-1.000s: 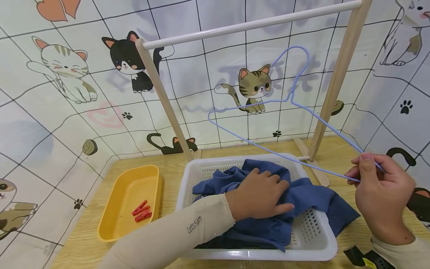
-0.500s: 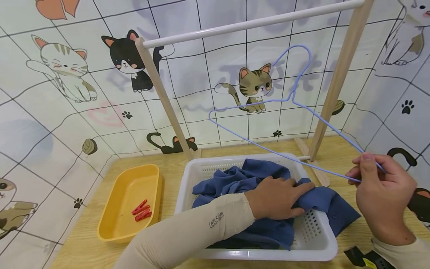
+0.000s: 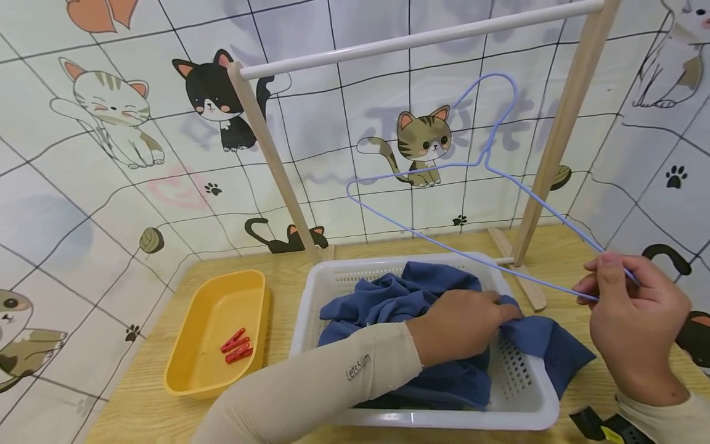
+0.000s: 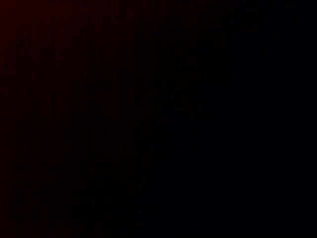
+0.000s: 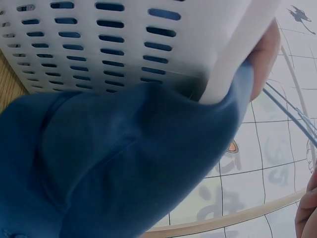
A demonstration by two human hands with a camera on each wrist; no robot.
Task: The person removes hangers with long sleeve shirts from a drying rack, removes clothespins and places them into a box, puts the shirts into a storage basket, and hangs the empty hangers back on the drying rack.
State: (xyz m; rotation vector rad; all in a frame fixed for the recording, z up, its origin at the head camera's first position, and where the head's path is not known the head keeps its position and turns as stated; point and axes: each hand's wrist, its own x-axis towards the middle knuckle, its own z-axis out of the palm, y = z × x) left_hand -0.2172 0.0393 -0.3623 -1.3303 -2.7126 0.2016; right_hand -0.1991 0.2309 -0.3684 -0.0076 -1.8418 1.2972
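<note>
In the head view, a blue garment (image 3: 388, 297) with a button, apparently a shirt, lies crumpled in a white perforated basket (image 3: 444, 419). One end of it drapes over the basket's right rim. My left hand (image 3: 466, 324) grips the cloth close to that rim, its fingertips partly hidden. On the right, my right hand (image 3: 638, 320) pinches one corner of a light-blue wire hanger (image 3: 486, 154), whose hook points up. The right wrist view shows the draped cloth (image 5: 124, 163) from outside the basket, with part of a hand (image 5: 265, 57) at the rim. The left wrist view is black.
Behind the basket stands a wooden rack with a white rod (image 3: 410, 42). To its left, a yellow tray (image 3: 216, 320) holds several red clothespins (image 3: 237, 348). A cat-patterned wall covering (image 3: 333, 142) closes off the back. Everything rests on a wood-grain table (image 3: 133, 401).
My left hand has slid right across the shirt toward the basket's right rim, and its spread fingers have curled onto the cloth there. My right hand and the hanger have hardly moved.
</note>
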